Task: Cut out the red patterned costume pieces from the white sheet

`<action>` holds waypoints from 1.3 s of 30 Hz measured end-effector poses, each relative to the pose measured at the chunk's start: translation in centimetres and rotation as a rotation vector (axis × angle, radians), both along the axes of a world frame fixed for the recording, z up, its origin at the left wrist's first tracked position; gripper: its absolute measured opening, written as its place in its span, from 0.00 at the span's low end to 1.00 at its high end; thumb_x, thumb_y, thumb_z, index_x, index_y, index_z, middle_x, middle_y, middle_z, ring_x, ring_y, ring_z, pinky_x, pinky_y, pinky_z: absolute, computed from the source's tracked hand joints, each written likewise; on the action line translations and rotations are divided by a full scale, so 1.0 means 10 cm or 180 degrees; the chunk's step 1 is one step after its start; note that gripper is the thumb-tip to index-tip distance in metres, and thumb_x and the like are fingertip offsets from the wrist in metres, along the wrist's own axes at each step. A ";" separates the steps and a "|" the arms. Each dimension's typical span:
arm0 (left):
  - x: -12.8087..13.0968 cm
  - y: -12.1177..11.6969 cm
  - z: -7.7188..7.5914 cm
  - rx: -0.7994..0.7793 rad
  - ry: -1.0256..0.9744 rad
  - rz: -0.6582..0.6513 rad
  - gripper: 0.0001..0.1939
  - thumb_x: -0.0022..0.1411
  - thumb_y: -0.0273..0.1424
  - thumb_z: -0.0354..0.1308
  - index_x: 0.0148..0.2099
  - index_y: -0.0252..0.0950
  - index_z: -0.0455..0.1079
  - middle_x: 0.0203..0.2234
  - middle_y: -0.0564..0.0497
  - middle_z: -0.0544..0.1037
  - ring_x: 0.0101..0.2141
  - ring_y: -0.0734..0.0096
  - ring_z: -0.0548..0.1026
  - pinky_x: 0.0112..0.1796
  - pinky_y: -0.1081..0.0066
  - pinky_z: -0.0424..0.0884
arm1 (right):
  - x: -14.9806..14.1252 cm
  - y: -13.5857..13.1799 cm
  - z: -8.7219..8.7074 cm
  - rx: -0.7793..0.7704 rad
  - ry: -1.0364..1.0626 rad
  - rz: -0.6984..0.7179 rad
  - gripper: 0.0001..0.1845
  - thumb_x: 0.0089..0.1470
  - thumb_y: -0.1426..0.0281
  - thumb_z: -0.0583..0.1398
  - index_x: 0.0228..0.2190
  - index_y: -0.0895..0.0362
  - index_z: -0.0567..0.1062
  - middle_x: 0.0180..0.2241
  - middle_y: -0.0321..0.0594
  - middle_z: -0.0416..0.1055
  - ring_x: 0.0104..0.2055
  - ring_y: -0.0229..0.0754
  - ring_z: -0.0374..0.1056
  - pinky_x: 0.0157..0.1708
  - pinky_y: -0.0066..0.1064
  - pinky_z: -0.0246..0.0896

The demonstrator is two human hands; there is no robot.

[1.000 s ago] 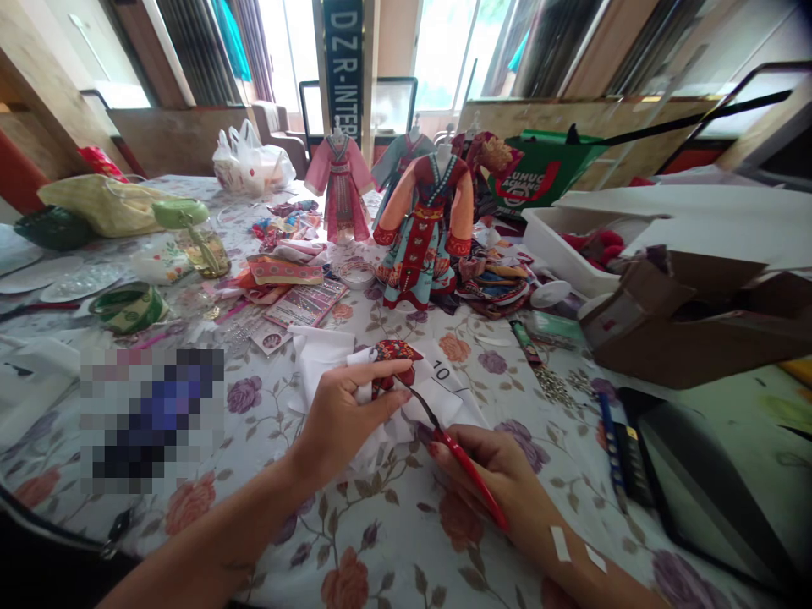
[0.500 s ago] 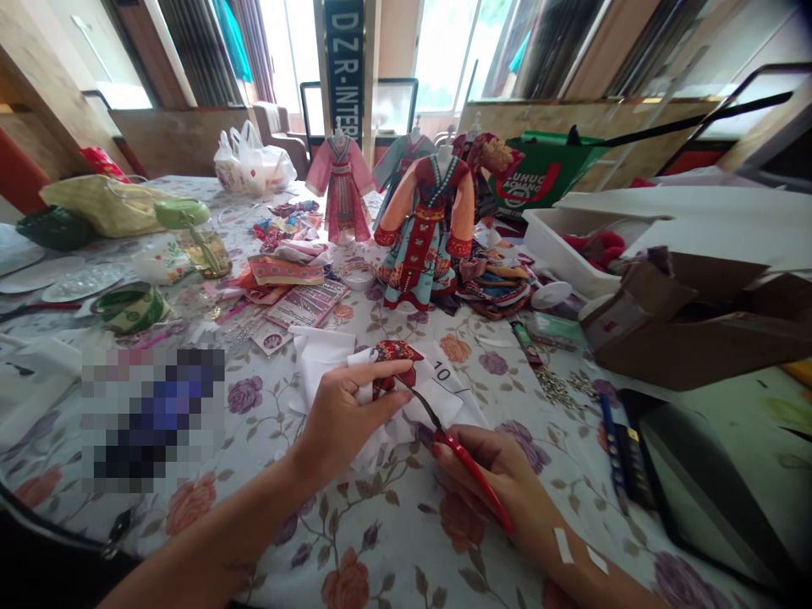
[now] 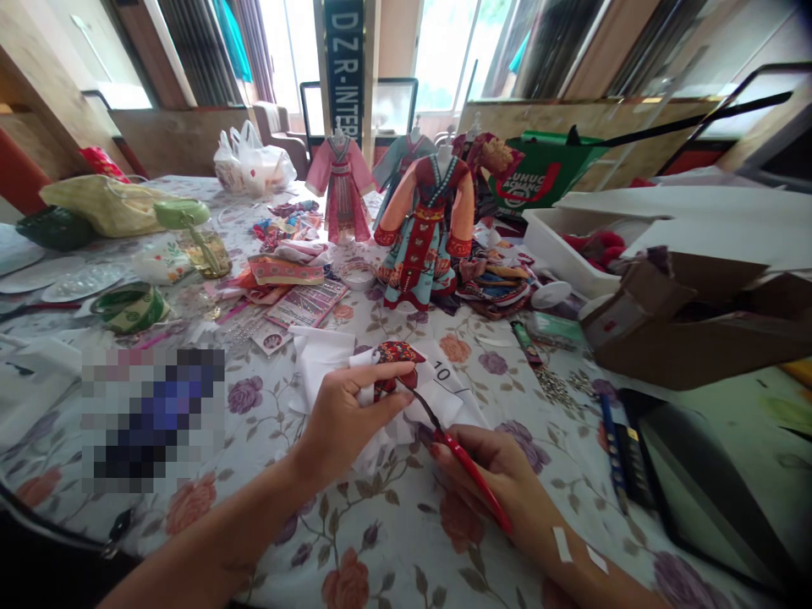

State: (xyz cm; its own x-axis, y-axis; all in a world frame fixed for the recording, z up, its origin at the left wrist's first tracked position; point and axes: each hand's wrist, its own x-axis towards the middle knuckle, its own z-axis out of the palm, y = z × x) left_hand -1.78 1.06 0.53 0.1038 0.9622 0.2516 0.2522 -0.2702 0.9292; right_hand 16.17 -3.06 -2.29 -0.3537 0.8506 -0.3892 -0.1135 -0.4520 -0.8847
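White tape strips [image 3: 574,550] crossing the right forearm just behind the right hand [image 3: 485,469], that hand hovering low over a pale cotton tablecloth printed with pink and mauve roses [image 3: 381,541]. Right fingers [image 3: 460,448] closing pen-style around a slim red-handled tool with a dark pointed tip [image 3: 473,482], tweezers or fine scissors, too small to say which, with no telling whether its tips are parted. That tip reaching the lower edge of a small red-and-black embroidered doll-garment piece [image 3: 399,351], held just above the table. Left hand [image 3: 348,419] curling around the piece, left fingers [image 3: 381,381] lying across it and pinching it firmly against a crumpled white cloth [image 3: 323,359], a black printed 10 [image 3: 442,373] showing on the white just beyond. Work in hand seemingly fine detailing at the embroidered edge, any next move calling for a steady left grip and small, careful motion of the pointed tip. Farther along the table, a teal-skirted doll dress with orange sleeves [image 3: 422,241] standing on a small stand, a pink doll dress [image 3: 341,190] standing behind and to its left. Off to the right, a white plastic tray [image 3: 551,249] and an open brown cardboard box [image 3: 660,326] sitting near a green tote bag [image 3: 545,173], bright windows [image 3: 444,59] glowing at the far end of the room.
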 end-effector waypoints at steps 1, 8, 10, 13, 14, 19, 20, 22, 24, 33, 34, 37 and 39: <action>0.00 0.00 0.00 -0.0004 -0.0005 -0.0002 0.14 0.52 0.25 0.65 0.42 0.40 0.79 0.33 0.54 0.83 0.33 0.75 0.77 0.38 0.79 0.73 | 0.00 0.00 0.00 0.0001 0.0010 -0.0002 0.22 0.44 0.58 0.67 0.17 0.55 0.63 0.06 0.28 0.61 0.09 0.34 0.58 0.10 0.25 0.54; 0.00 0.00 0.01 -0.0051 0.0000 0.0041 0.14 0.51 0.26 0.65 0.42 0.39 0.79 0.31 0.53 0.82 0.32 0.72 0.77 0.37 0.75 0.74 | 0.00 0.00 0.01 -0.0088 -0.0143 -0.0024 0.21 0.43 0.57 0.67 0.18 0.56 0.64 0.07 0.29 0.62 0.09 0.35 0.59 0.10 0.24 0.54; 0.00 0.00 0.01 -0.0066 -0.0001 0.0039 0.14 0.51 0.26 0.65 0.42 0.39 0.79 0.31 0.53 0.82 0.31 0.72 0.77 0.36 0.75 0.75 | 0.00 -0.01 0.02 -0.0075 -0.0192 -0.0033 0.21 0.43 0.56 0.67 0.18 0.56 0.64 0.07 0.29 0.62 0.09 0.35 0.60 0.10 0.24 0.53; 0.00 0.00 0.02 -0.0086 -0.0014 0.0025 0.14 0.52 0.26 0.65 0.43 0.40 0.78 0.32 0.52 0.82 0.31 0.71 0.77 0.34 0.74 0.75 | -0.01 -0.01 0.04 -0.0041 -0.0159 -0.0049 0.23 0.43 0.55 0.67 0.17 0.55 0.63 0.06 0.28 0.60 0.09 0.34 0.58 0.10 0.24 0.52; 0.00 0.00 0.02 -0.0080 -0.0021 0.0028 0.13 0.52 0.27 0.65 0.42 0.39 0.79 0.32 0.52 0.82 0.30 0.71 0.77 0.34 0.74 0.75 | -0.01 -0.01 0.04 -0.0032 -0.0154 -0.0043 0.23 0.43 0.55 0.67 0.17 0.55 0.63 0.06 0.27 0.60 0.09 0.34 0.58 0.10 0.24 0.52; 0.00 0.00 0.03 -0.0023 -0.0034 0.0024 0.13 0.52 0.25 0.65 0.42 0.39 0.79 0.32 0.52 0.82 0.31 0.71 0.77 0.37 0.73 0.74 | 0.00 0.00 0.01 0.0014 -0.0218 -0.0064 0.24 0.42 0.55 0.67 0.17 0.55 0.62 0.07 0.26 0.58 0.09 0.35 0.59 0.09 0.24 0.50; 0.00 0.00 0.03 -0.0019 -0.0029 0.0018 0.13 0.52 0.25 0.65 0.42 0.39 0.79 0.31 0.52 0.82 0.31 0.71 0.77 0.37 0.73 0.74 | 0.00 0.00 0.01 0.0009 -0.0223 -0.0074 0.24 0.42 0.55 0.67 0.17 0.55 0.62 0.07 0.26 0.57 0.08 0.34 0.58 0.09 0.24 0.51; 0.01 0.00 0.02 -0.0014 -0.0032 -0.0011 0.14 0.52 0.25 0.65 0.42 0.39 0.78 0.31 0.52 0.82 0.32 0.71 0.77 0.38 0.73 0.74 | -0.01 -0.01 0.01 -0.0013 -0.0203 -0.0094 0.24 0.42 0.55 0.68 0.17 0.55 0.62 0.07 0.26 0.57 0.08 0.34 0.57 0.09 0.25 0.53; 0.01 0.00 0.02 -0.0012 -0.0050 -0.0042 0.14 0.52 0.25 0.65 0.43 0.39 0.78 0.32 0.52 0.82 0.33 0.71 0.77 0.39 0.73 0.74 | -0.01 -0.01 0.03 -0.0037 -0.0127 -0.0124 0.23 0.42 0.56 0.68 0.17 0.55 0.62 0.07 0.25 0.56 0.08 0.33 0.56 0.10 0.26 0.55; 0.01 -0.01 0.01 -0.0052 -0.0126 -0.0096 0.14 0.52 0.24 0.64 0.42 0.39 0.78 0.34 0.52 0.83 0.36 0.69 0.78 0.42 0.72 0.75 | -0.02 -0.01 0.05 -0.0054 -0.0114 -0.0061 0.22 0.43 0.55 0.67 0.18 0.55 0.63 0.06 0.27 0.59 0.09 0.34 0.57 0.11 0.26 0.57; 0.02 -0.01 0.01 -0.0057 -0.0134 -0.0097 0.14 0.52 0.24 0.64 0.42 0.39 0.78 0.34 0.52 0.83 0.36 0.69 0.78 0.42 0.72 0.75 | -0.02 -0.01 0.05 -0.0041 -0.0145 -0.0038 0.22 0.43 0.55 0.67 0.18 0.55 0.63 0.07 0.27 0.60 0.09 0.34 0.57 0.11 0.26 0.57; 0.02 -0.01 0.01 -0.0061 -0.0124 -0.0085 0.14 0.52 0.24 0.65 0.42 0.39 0.78 0.35 0.51 0.83 0.36 0.68 0.79 0.42 0.72 0.75 | -0.01 -0.01 0.05 -0.0039 -0.0202 0.0001 0.22 0.43 0.55 0.67 0.18 0.55 0.63 0.07 0.29 0.62 0.09 0.34 0.58 0.11 0.26 0.57; 0.02 -0.01 0.01 -0.0056 -0.0120 -0.0082 0.14 0.52 0.24 0.65 0.42 0.39 0.78 0.35 0.51 0.83 0.36 0.68 0.79 0.42 0.72 0.75 | -0.01 -0.01 0.04 -0.0058 -0.0214 -0.0014 0.23 0.43 0.54 0.67 0.18 0.55 0.63 0.07 0.29 0.62 0.09 0.34 0.58 0.10 0.26 0.56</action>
